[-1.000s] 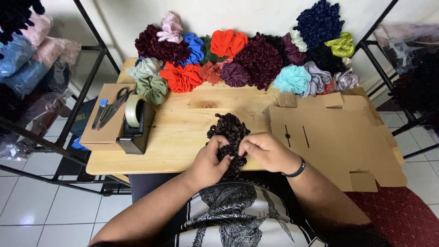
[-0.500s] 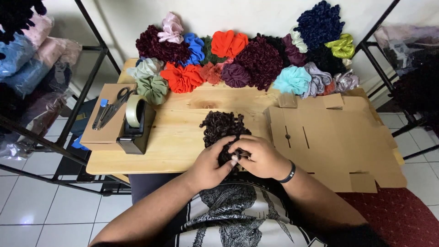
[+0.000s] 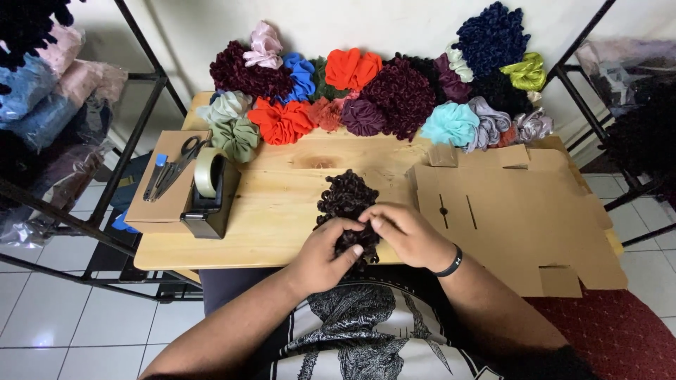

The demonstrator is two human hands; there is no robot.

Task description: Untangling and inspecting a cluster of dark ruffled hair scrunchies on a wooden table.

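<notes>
A dark brown curly scrunchie (image 3: 346, 198) lies on the wooden table (image 3: 282, 204) near its front edge. My left hand (image 3: 325, 255) grips its near end from below, fingers curled into the ruffles. From the right, my right hand (image 3: 401, 233) pinches the same end, a black band on its wrist. Both hands meet over the near part of the scrunchie and hide it.
A flat unfolded cardboard box (image 3: 514, 211) covers the table's right side. At the left stand a tape dispenser (image 3: 209, 190) and a small box with scissors (image 3: 172, 167) on it. Many coloured scrunchies (image 3: 366, 91) are piled along the back. Black metal racks flank both sides.
The scrunchie sits slightly farther left and more spread out than a second ago. My hands have drawn together at its near end and shifted their grip on it.
</notes>
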